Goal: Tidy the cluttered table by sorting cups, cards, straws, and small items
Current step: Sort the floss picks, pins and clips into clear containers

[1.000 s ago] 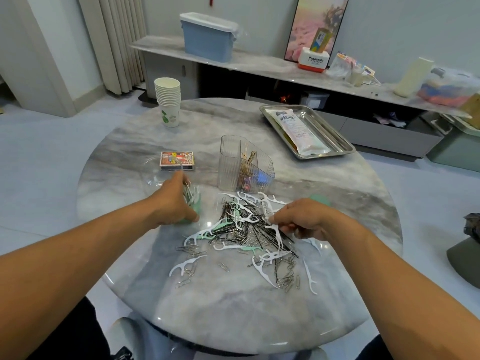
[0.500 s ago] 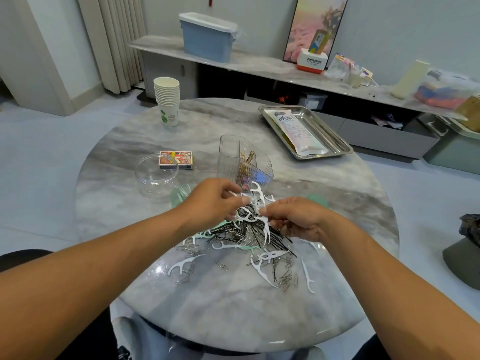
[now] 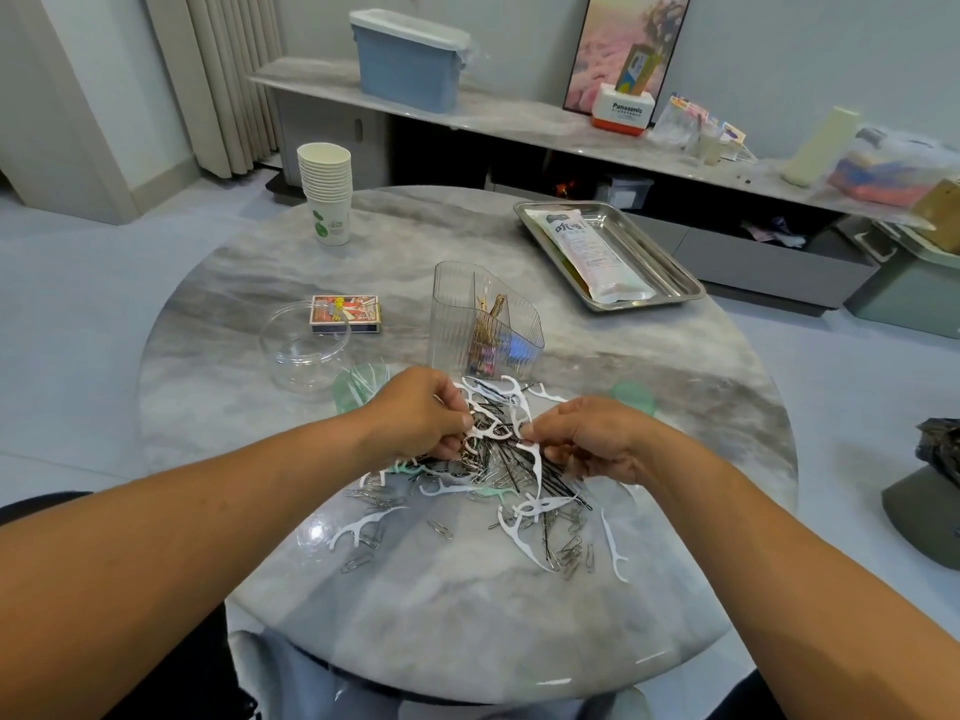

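Note:
A mixed pile [image 3: 498, 475] of white floss picks, black hairpins and metal paper clips lies at the middle of the round marble table [image 3: 467, 615]. My left hand [image 3: 421, 413] and my right hand [image 3: 587, 439] meet over the pile's far edge. Both pinch white floss picks [image 3: 493, 428] held between them, a little above the pile. Just behind stands a clear ribbed organiser [image 3: 483, 324] with clips and pins inside. A clear round container [image 3: 304, 345] sits to the left, with a card box [image 3: 345, 314] behind it.
A stack of paper cups [image 3: 324, 194] stands at the table's far left. A steel tray [image 3: 660, 272] holding a white packet sits at the far right. Green lids [image 3: 631, 397] lie beside the pile. Loose picks and clips are scattered toward the near edge.
My left hand left the spot by the clear round container and came right to the pile. Both hands now pinch floss picks together, lifted off the heap.

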Tool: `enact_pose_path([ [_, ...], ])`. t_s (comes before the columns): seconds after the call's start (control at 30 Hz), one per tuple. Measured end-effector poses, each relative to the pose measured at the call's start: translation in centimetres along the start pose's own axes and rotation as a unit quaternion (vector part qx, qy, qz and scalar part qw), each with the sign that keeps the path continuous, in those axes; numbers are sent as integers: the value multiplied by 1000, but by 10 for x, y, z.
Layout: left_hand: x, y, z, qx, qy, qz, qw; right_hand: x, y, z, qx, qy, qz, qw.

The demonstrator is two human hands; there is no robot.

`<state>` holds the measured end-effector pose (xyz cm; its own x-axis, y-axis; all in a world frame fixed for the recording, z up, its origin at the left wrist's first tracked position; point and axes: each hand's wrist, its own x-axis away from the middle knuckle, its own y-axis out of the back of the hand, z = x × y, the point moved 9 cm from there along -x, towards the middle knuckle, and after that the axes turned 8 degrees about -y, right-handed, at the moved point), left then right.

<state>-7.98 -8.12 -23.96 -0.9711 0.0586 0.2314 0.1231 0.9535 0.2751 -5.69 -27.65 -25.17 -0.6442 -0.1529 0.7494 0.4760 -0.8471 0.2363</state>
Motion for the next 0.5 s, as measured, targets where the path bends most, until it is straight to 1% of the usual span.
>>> enact_pose_path([
  [0.1,2,-1,-1,-136,-13,26,990,4,5,6,24,12,-13,1000],
  [0.13,3,0,-6,-173,-30,20,984,5,4,8,23,19,-7,1000],
  [0.17,4,-1,-12,-184,-52,11,982,7,1,11,17,28,1,999],
  [0.2,4,-4,-16,-150,-63,6,987,9,-2,14,9,41,10,999],
  [0.23,4,-7,-18,-73,-52,6,996,11,-6,17,1,53,21,998],
  [0.27,4,-12,-17,24,-23,11,999,13,-10,20,-6,66,35,997],
  [0.3,3,-17,-15,119,9,16,993,15,-14,22,-10,74,50,996],
  [0.37,2,-22,-12,257,61,13,964,20,-21,26,-12,84,77,993],
  [0.43,0,-20,-13,330,76,10,941,21,-23,27,-12,88,91,992],
  [0.5,1,-19,-16,343,70,17,937,22,-24,27,-9,88,96,991],
])
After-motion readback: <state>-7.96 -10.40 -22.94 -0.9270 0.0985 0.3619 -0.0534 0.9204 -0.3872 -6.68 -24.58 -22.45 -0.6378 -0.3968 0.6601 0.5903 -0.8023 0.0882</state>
